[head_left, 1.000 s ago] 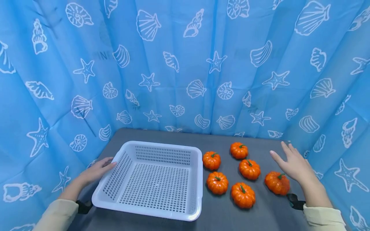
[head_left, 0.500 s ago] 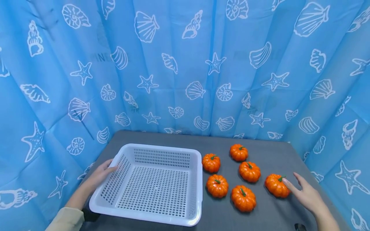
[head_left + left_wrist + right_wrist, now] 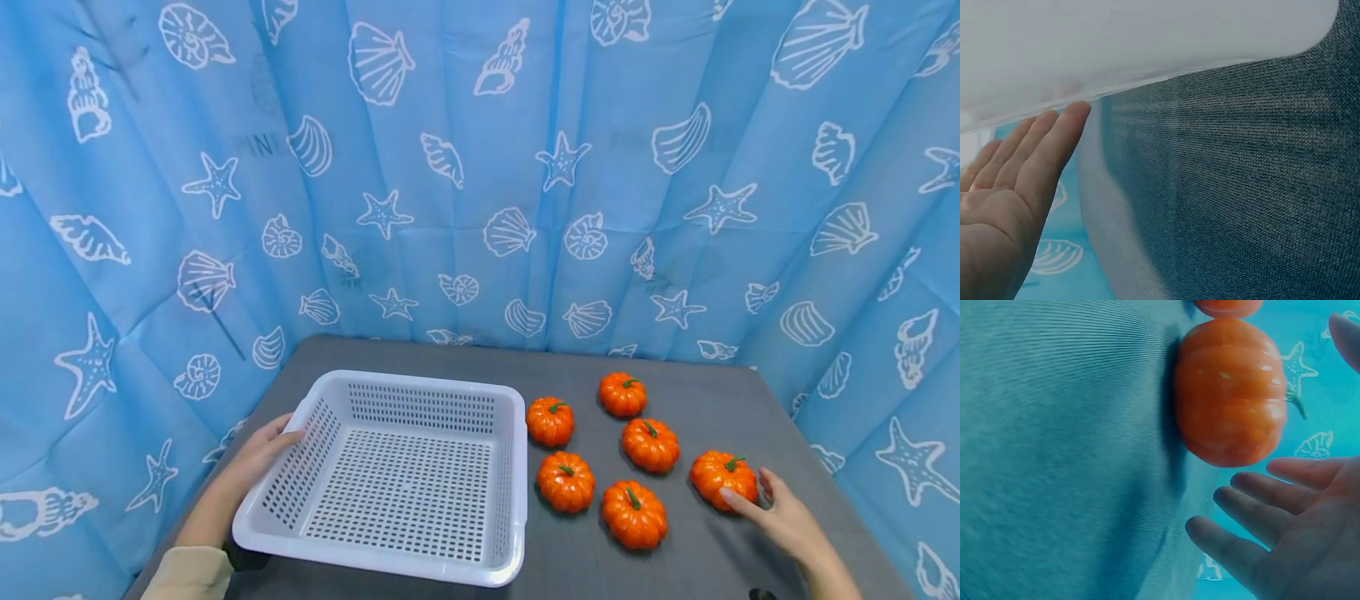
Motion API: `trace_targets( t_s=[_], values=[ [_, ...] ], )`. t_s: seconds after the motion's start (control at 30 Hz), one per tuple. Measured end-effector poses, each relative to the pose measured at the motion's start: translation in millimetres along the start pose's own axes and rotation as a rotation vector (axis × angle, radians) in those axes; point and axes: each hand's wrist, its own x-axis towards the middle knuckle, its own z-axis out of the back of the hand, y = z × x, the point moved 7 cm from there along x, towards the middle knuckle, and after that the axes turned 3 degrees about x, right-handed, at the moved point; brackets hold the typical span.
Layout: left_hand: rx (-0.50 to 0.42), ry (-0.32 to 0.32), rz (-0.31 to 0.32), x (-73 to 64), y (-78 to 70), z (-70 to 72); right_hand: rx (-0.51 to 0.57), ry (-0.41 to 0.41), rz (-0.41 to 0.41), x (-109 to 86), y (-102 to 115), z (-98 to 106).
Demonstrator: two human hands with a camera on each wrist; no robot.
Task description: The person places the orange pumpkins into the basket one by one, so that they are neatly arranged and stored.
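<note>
At the left, a white perforated plastic basket (image 3: 375,562) stands on a dark grey cloth surface. My left hand (image 3: 258,454) holds its left rim, thumb over the edge; in the left wrist view the fingers of that hand (image 3: 1019,181) lie straight against the basket's outer side (image 3: 1085,44). Farthest right among several small orange pumpkins is one pumpkin (image 3: 720,475) with a green stem, also in the right wrist view (image 3: 1229,394). Beside it my right hand (image 3: 783,517) spreads thumb and fingers. That hand (image 3: 1297,519) shows a gap between its fingertips and the pumpkin.
Between basket and right hand lie more pumpkins: one at the back (image 3: 622,394), one in the middle (image 3: 650,445), one in front (image 3: 633,515), and two near the basket's right wall (image 3: 550,421) (image 3: 566,482). A blue shell-patterned curtain (image 3: 480,183) surrounds the table (image 3: 697,567).
My right hand has come down from above the rightmost pumpkin to its right side, with the thumb now in front of it. The left hand's thumb has moved farther over the basket's rim.
</note>
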Motion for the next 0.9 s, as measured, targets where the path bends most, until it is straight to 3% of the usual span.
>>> trace_targets(
  t_s=[0.4, 0.63, 0.9],
  values=[
    [-0.005, -0.021, 0.025, -2.0, 2.4, -1.6, 0.078, -0.009, 0.012, 9.8, -7.4, -8.2],
    [0.021, -0.002, 0.0, -1.0, 2.2, -0.7, 0.071, -0.043, 0.011, 14.5, -11.8, -12.0],
    [0.019, -0.023, 0.009, -0.9, 1.8, -0.5, 0.102, -0.089, 0.005, 20.3, -10.6, -10.2]
  ],
)
